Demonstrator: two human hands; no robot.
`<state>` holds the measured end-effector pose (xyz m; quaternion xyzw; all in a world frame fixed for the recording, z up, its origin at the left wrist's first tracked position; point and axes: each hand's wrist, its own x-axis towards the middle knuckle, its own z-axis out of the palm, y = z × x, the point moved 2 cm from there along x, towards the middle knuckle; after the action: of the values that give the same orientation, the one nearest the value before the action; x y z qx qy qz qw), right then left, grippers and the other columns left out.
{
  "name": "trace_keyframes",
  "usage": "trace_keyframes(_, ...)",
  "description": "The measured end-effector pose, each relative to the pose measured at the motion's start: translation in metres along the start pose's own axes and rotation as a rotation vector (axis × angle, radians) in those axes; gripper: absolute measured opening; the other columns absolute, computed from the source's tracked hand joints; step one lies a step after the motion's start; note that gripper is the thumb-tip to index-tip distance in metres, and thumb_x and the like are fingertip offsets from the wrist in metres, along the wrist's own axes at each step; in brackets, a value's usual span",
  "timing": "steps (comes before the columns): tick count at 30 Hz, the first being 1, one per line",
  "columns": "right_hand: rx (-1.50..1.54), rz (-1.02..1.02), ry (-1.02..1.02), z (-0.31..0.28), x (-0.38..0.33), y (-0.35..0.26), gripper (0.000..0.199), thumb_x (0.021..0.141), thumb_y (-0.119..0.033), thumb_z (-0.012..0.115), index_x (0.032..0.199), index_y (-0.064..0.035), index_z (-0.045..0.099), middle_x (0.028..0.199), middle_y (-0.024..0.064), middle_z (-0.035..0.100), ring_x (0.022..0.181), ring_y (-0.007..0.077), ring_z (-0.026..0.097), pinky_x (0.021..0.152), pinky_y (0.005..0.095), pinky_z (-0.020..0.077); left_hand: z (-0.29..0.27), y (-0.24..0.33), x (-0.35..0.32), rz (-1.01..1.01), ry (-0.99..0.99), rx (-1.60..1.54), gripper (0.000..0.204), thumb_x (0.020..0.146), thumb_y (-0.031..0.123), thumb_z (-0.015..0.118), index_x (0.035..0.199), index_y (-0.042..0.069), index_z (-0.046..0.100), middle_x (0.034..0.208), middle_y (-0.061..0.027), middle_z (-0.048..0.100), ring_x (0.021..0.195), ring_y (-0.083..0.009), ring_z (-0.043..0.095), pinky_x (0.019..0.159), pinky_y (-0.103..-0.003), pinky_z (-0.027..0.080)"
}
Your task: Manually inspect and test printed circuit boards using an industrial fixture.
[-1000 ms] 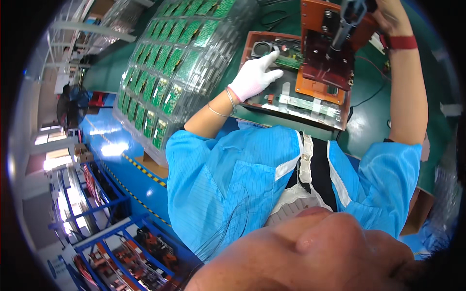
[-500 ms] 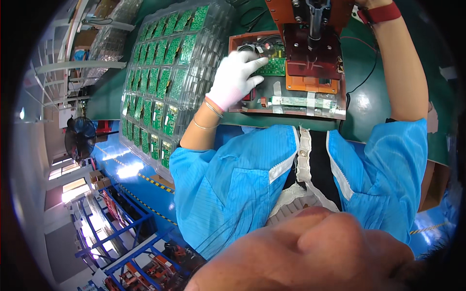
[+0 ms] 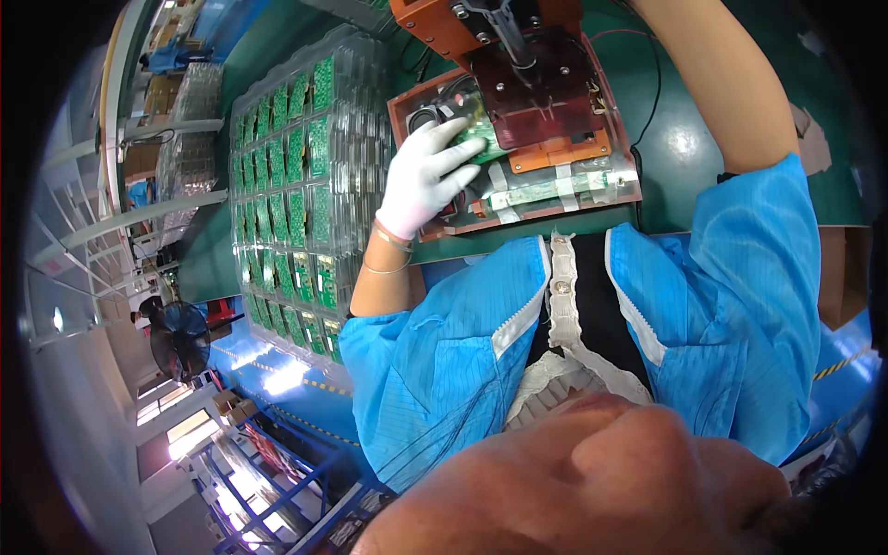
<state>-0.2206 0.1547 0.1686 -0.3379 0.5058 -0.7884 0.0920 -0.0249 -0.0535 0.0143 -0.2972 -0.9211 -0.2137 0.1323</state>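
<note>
My left hand, in a white glove, reaches over the left part of a reddish shallow box fixture. Its fingers are stretched and apart, with the tips at the near-left edge of a green circuit board; I cannot tell whether they touch it. The board lies partly beneath the dark red see-through plate of an orange press. An orange block sits under that plate. My right forearm runs up past the upper edge on the right, and the hand itself is out of sight.
Stacked clear plastic trays holding rows of green boards stand to the left on the green table. A black cable curves along the fixture's right side. A black fan and a blue rack are farther off at left.
The view has shifted and turned a little, so the press and fixture appear farther left and tilted. My right hand has left the picture at the top. My left hand stays over the board.
</note>
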Motion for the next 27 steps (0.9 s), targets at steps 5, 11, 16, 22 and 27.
trace_keyframes(5, -0.074, 0.11, 0.098, 0.014, -0.009, -0.015, 0.019, 0.089, -0.021, 0.077, 0.094, -0.0033, 0.073, 0.082, 0.0036, 0.072, 0.065, 0.0079, 0.062, 0.056, 0.0188, 0.047, 0.026, 0.009, 0.03, 0.158, -0.028, -0.084, 0.039, 0.078, 0.017, 0.078, 0.116, 0.009, 0.073, 0.124, -0.012, 0.067, 0.102, -0.0326, 0.063, 0.092, -0.041, 0.05)
trace_keyframes(11, -0.061, 0.071, 0.089, -0.001, -0.011, -0.006, 0.02, 0.088, -0.023, 0.078, 0.093, -0.0031, 0.073, 0.083, 0.0039, 0.072, 0.066, 0.0083, 0.063, 0.059, 0.0187, 0.0482, 0.066, 0.011, 0.037, -0.07, -0.061, -0.087, 0.041, 0.082, 0.026, 0.078, 0.12, 0.013, 0.072, 0.124, -0.0101, 0.067, 0.105, -0.0333, 0.063, 0.095, -0.042, 0.05)
trace_keyframes(16, -0.052, 0.113, 0.069, 0.004, -0.01, -0.006, 0.021, 0.088, -0.023, 0.078, 0.093, -0.0031, 0.073, 0.084, 0.004, 0.072, 0.067, 0.0084, 0.063, 0.06, 0.019, 0.0484, 0.056, 0.02, 0.043, 0.064, -0.115, 0.01, 0.046, 0.086, 0.042, 0.073, 0.123, 0.014, 0.07, 0.125, -0.0084, 0.067, 0.111, -0.0343, 0.062, 0.1, -0.044, 0.048)
trace_keyframes(22, -0.064, 0.047, 0.082, 0.002, -0.008, -0.006, 0.021, 0.088, -0.023, 0.078, 0.094, -0.0031, 0.073, 0.083, 0.004, 0.072, 0.067, 0.0085, 0.063, 0.06, 0.0189, 0.0484, 0.046, 0.037, 0.049, 0.149, -0.157, 0.137, 0.057, 0.089, 0.054, 0.065, 0.126, 0.011, 0.068, 0.127, -0.0087, 0.066, 0.116, -0.0346, 0.06, 0.103, -0.047, 0.045)
trace_keyframes(27, -0.034, 0.054, 0.072, 0.006, -0.008, -0.004, 0.022, 0.088, -0.023, 0.078, 0.095, -0.0029, 0.073, 0.083, 0.0036, 0.072, 0.066, 0.0083, 0.062, 0.059, 0.0184, 0.0479, 0.048, 0.047, 0.039, 0.102, -0.174, 0.163, 0.064, 0.089, 0.058, 0.061, 0.127, 0.007, 0.067, 0.128, -0.0099, 0.067, 0.121, -0.0347, 0.058, 0.106, -0.047, 0.042)
